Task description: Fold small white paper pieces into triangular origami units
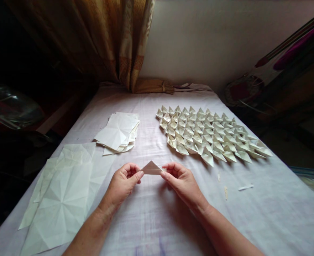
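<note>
Currently, a folded paper piece (pixel 152 168), its triangular peak pointing up and away from the person, is held over a pale cloth (pixel 143 220); the gap between piece and cloth cannot be judged. The left hand (pixel 123 181) pinches the piece's left end, thumb in front and fingers (pixel 129 168) curled behind. The right hand (pixel 183 181) grips its right end in the same way.

Beyond the piece and to its right, folded paper boats (pixel 207 137) stand in close-set rows, many touching, their middle peaks upward. An exact count is not possible. Beyond the piece and to its left lies an uneven stack of paper sheets (pixel 118 131), the top one creased. Farther left of the piece and nearer the person, larger creased sheets (pixel 62 202) overlap, fold lines radiating from a centre. Right of the piece lie small paper scraps (pixel 245 187). Well beyond it hangs a gold-brown patterned curtain (pixel 130 39).
</note>
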`<state>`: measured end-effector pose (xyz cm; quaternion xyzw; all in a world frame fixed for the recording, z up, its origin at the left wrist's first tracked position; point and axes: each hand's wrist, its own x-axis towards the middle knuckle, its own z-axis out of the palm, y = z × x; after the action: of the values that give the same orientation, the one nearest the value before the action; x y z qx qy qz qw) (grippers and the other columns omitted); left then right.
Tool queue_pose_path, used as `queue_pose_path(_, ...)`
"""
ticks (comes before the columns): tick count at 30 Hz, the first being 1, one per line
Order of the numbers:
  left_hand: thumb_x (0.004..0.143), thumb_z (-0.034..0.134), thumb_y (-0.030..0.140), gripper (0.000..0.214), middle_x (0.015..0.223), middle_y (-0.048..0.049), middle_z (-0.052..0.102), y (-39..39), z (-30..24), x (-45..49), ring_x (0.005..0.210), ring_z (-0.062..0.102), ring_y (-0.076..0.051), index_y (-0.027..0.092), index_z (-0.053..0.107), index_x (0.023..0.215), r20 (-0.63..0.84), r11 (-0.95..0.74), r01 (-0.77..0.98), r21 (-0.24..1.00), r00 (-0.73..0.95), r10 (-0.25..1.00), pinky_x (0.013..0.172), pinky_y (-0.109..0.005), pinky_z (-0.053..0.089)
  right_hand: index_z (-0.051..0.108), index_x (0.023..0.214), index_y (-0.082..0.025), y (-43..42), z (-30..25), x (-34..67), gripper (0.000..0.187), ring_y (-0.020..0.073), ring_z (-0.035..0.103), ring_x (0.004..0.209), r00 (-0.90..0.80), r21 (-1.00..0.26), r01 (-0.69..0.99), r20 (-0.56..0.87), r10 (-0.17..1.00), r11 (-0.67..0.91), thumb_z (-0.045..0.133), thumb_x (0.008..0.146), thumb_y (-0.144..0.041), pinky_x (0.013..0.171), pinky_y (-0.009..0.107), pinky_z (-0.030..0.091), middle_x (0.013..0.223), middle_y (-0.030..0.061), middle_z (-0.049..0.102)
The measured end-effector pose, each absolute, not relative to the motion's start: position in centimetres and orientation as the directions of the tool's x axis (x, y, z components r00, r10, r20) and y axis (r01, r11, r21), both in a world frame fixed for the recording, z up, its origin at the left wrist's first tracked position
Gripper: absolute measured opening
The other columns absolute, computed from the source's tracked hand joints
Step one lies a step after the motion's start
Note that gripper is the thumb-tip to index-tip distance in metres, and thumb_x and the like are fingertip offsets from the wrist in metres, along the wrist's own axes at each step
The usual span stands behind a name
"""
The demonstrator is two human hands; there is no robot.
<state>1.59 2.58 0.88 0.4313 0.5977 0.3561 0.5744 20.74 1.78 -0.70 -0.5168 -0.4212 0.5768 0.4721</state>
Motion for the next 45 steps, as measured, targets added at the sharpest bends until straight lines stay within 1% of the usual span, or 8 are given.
queue_pose_path(5,0.062,0.074,0.047,0.038,0.057,0.0042,0.056,2.5,1.1,1.9,0.051,0.056,-0.011,0.018,0.053,0.075,-0.369,0.365,0.109,0.924,0.015,0.929,0.033,-0.012,0.030,0.057,0.071,-0.018,1.7,-0.5,20.7,0.037,0.0067,0.037,0.046,-0.038,-0.972,-0.097,-0.213,0.976,-0.216,0.075,0.066,-0.050,0.041,0.019,0.030,0.056,-0.0057,0.049)
queue_pose_path(13,0.065,0.073,0.051,0.040,0.051,0.0045,0.058,2.4,0.2,2.4,0.044,0.056,-0.011,0.019,0.050,0.074,-0.329,0.337,0.125,0.933,-0.077,0.941,0.031,-0.013,0.028,0.058,0.070,-0.019,1.3,-1.3,20.4,0.023,0.0106,0.047,0.054,0.098,-0.988,0.157,0.024,0.995,0.008,0.064,0.080,-0.038,0.050,0.022,0.039,0.060,-0.0021,0.055)
queue_pose_path(18,0.076,0.068,0.045,0.028,0.062,0.0026,0.065,2.0,-0.6,2.4,0.049,0.061,-0.012,0.020,0.056,0.076,-0.066,0.111,0.332,0.937,-0.145,0.987,0.045,-0.019,0.044,0.057,0.070,-0.019,1.3,-1.5,20.5,0.023,0.0114,0.049,0.055,0.101,-0.976,0.216,0.042,0.994,0.019,0.063,0.080,-0.038,0.051,0.022,0.040,0.060,-0.0021,0.055)
queue_pose_path(22,0.086,0.061,0.040,0.019,0.070,0.0006,0.071,1.6,-0.8,2.0,0.057,0.064,-0.014,0.023,0.063,0.080,0.255,-0.169,0.666,0.727,-0.034,0.966,0.057,-0.022,0.046,0.057,0.069,-0.019,1.4,-1.5,20.5,0.023,0.0120,0.050,0.056,0.114,-0.973,0.230,0.044,0.993,0.017,0.062,0.081,-0.038,0.052,0.022,0.041,0.060,-0.0019,0.056)
queue_pose_path(26,0.092,0.055,0.037,0.020,0.071,-0.0016,0.074,1.5,-0.7,1.6,0.059,0.065,-0.015,0.023,0.068,0.084,0.397,-0.320,0.812,0.488,0.120,0.910,0.058,-0.022,0.044,0.058,0.070,-0.020,1.4,-1.4,20.3,0.021,0.0121,0.052,0.056,0.136,-0.956,0.288,0.102,0.985,0.059,0.061,0.082,-0.036,0.053,0.022,0.042,0.061,-0.0018,0.057)
queue_pose_path(31,0.093,0.053,0.033,0.021,0.070,-0.0022,0.074,1.7,-0.7,1.4,0.059,0.065,-0.015,0.023,0.070,0.086,0.451,-0.408,0.840,0.357,0.227,0.863,0.057,-0.022,0.042,0.063,0.076,-0.020,1.4,-1.5,20.3,0.018,0.0132,0.059,0.056,0.142,-0.940,0.324,0.156,0.978,0.103,0.061,0.085,-0.034,0.054,0.022,0.046,0.065,-0.0007,0.065)
queue_pose_path(40,0.092,0.056,0.027,0.017,0.079,-0.0044,0.076,1.8,-0.8,0.9,0.066,0.069,-0.017,0.021,0.071,0.091,0.429,-0.506,0.787,0.355,0.343,0.835,0.063,-0.023,0.049,0.071,0.084,-0.022,1.8,-2.6,21.4,0.013,0.0185,0.069,0.068,0.079,-0.770,0.565,0.408,0.909,0.297,0.061,0.088,-0.028,0.063,0.028,0.052,0.080,0.0043,0.075)
queue_pose_path(45,0.094,0.053,0.026,0.017,0.085,-0.0040,0.076,2.0,-0.8,0.6,0.073,0.070,-0.018,0.022,0.069,0.094,0.449,-0.532,0.770,0.352,0.360,0.818,0.069,-0.024,0.050,0.071,0.087,-0.022,1.8,-2.3,21.7,0.010,0.0186,0.069,0.069,-0.027,-0.700,0.597,0.469,0.883,0.391,0.062,0.089,-0.025,0.063,0.029,0.052,0.080,0.0046,0.075)
